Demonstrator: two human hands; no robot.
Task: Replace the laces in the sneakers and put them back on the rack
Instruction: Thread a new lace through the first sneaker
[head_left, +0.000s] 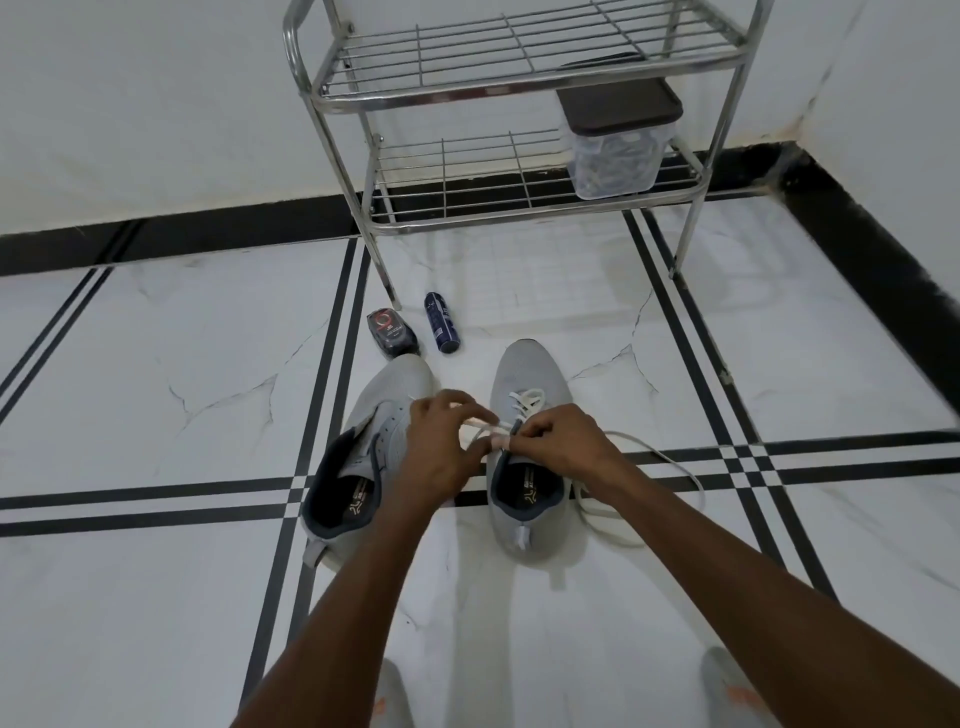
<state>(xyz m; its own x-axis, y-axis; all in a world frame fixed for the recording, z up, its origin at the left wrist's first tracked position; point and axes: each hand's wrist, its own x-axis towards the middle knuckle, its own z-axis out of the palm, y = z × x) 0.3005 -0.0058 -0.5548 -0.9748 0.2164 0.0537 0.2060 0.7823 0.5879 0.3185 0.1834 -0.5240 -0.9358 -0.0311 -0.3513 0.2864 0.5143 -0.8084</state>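
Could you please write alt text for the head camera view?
Both hands pinch a white lace while threading the right grey sneaker; the left sneaker lies unlaced beside it, before a metal rack.

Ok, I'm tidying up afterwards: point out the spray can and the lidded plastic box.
spray can (441, 323): head view, middle of its dark blue body.
plastic box (615, 161): head view, its clear front wall, under the brown lid.

Two grey sneakers (524, 415) with dark navy linings, a white lace (524, 402), a silver rack (519, 78), a dark blue can (441, 322) and a white floor (156, 364) crossed by black double stripes are shown.
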